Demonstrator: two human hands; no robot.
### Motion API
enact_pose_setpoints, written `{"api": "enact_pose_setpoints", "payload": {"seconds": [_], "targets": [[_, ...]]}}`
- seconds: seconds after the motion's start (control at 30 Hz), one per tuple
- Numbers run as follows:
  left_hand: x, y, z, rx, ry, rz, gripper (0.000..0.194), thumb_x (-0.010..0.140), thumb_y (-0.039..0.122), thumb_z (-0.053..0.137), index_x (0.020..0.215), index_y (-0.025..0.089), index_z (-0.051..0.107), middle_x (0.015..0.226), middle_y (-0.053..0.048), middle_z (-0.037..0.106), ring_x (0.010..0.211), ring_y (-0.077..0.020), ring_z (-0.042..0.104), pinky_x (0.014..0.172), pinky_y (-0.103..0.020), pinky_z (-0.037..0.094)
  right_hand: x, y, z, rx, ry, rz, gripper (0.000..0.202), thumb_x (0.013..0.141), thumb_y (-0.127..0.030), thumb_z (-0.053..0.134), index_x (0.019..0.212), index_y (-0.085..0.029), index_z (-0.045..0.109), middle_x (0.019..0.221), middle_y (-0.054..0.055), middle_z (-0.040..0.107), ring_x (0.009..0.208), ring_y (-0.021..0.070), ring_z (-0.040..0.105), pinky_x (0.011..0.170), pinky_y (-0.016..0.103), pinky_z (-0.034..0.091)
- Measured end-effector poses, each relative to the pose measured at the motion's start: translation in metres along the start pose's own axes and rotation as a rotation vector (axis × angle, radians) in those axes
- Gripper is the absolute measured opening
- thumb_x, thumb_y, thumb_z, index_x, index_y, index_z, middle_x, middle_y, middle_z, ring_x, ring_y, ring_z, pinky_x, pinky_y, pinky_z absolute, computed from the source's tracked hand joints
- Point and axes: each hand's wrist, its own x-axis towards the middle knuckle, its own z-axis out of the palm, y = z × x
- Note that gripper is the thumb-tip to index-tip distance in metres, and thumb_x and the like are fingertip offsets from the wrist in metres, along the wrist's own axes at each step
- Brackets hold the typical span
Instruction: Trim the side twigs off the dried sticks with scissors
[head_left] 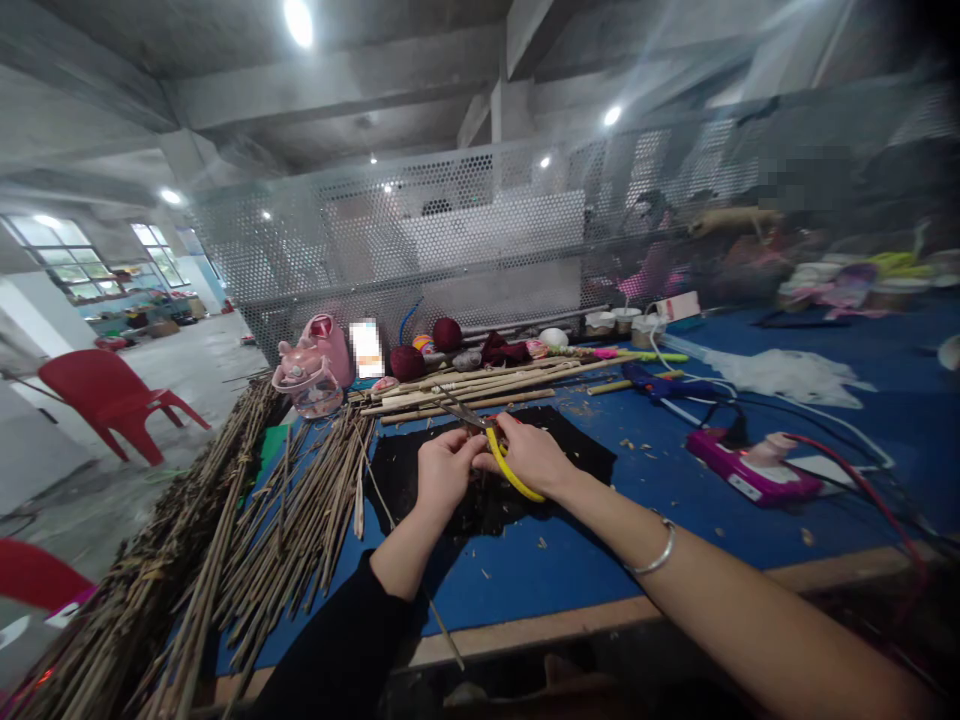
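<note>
Looks like cutting work in hand to me, and any snip calls for keeping the left hand (444, 468) clear of the blades (460, 410). The yellow-handled scissors (513, 474) sit in the right hand's (531, 456) closed grip, above the black cloth (581, 448); can't tell whether the left's grip is pinching anything.

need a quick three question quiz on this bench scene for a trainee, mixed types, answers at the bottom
1. Multiple choice: which hand holds the yellow-handled tool?
a) left
b) right
c) neither

2. True or false: a black cloth lies on the blue tabletop.

3. Fill in the colour: the power strip on the right of the bench is ____.

Key:
1. b, the right hand
2. True
3. Magenta
</note>
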Motion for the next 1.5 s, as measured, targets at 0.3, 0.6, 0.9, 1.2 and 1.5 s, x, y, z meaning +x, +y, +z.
{"api": "enact_pose_setpoints", "payload": {"seconds": [0.3, 0.6, 0.9, 1.2, 1.5], "targets": [[0.000, 0.001, 0.000, 0.029, 0.001, 0.016, 0.033, 0.071, 0.040, 0.053, 0.086, 0.014, 0.068, 0.064, -0.002, 0.064, 0.044, -0.0079, 0.045, 0.040, -0.018, 0.034, 0.002, 0.005, 0.001, 0.072, 0.001, 0.008, 0.048, 0.066, -0.066, 0.049, 0.082, -0.020, 0.051, 0.070, 0.004, 0.062, 0.061, 0.0165, 0.057, 0.049, 0.021, 0.028], [0.002, 0.002, -0.001, 0.018, 0.028, -0.024, 0.031, 0.073, 0.038, 0.050, 0.087, 0.015, 0.066, 0.062, 0.000, 0.061, 0.044, -0.0083, 0.046, 0.041, -0.018, 0.041, 0.004, 0.010, 0.004, 0.100, -0.045, 0.010, 0.045, 0.071, -0.064, 0.044, 0.075, -0.020, 0.053, 0.071, 0.005, 0.063, 0.065, 0.0175, 0.058, 0.050, 0.022, 0.030], [0.004, -0.009, 0.002, 0.020, -0.016, -0.008, 0.032, 0.075, 0.042, 0.048, 0.069, 0.012, 0.060, 0.060, -0.002, 0.060, 0.040, -0.0076, 0.045, 0.039, -0.019, 0.039, 0.000, 0.007, 0.005, 0.104, -0.017, -0.077, 0.051, 0.069, -0.063, 0.049, 0.094, -0.019, 0.045, 0.086, 0.008, 0.061, 0.077, 0.0208, 0.058, 0.058, 0.023, 0.034], [0.000, -0.004, 0.005, -0.026, 0.000, 0.006, 0.028, 0.074, 0.038, 0.050, 0.074, 0.013, 0.062, 0.059, 0.000, 0.057, 0.046, -0.0079, 0.044, 0.042, -0.017, 0.037, 0.003, 0.006, 0.012, 0.141, -0.023, -0.048, 0.045, 0.073, -0.059, 0.047, 0.092, -0.019, 0.044, 0.079, 0.007, 0.062, 0.072, 0.0212, 0.060, 0.055, 0.023, 0.032], [0.001, -0.008, 0.009, -0.095, -0.025, -0.039, 0.027, 0.073, 0.037, 0.052, 0.071, 0.012, 0.062, 0.054, 0.001, 0.051, 0.044, -0.0073, 0.040, 0.040, -0.018, 0.035, 0.002, 0.007, 0.015, 0.172, 0.025, -0.052, 0.044, 0.072, -0.055, 0.052, 0.095, -0.019, 0.044, 0.085, 0.007, 0.061, 0.076, 0.0193, 0.058, 0.057, 0.022, 0.033]]}}
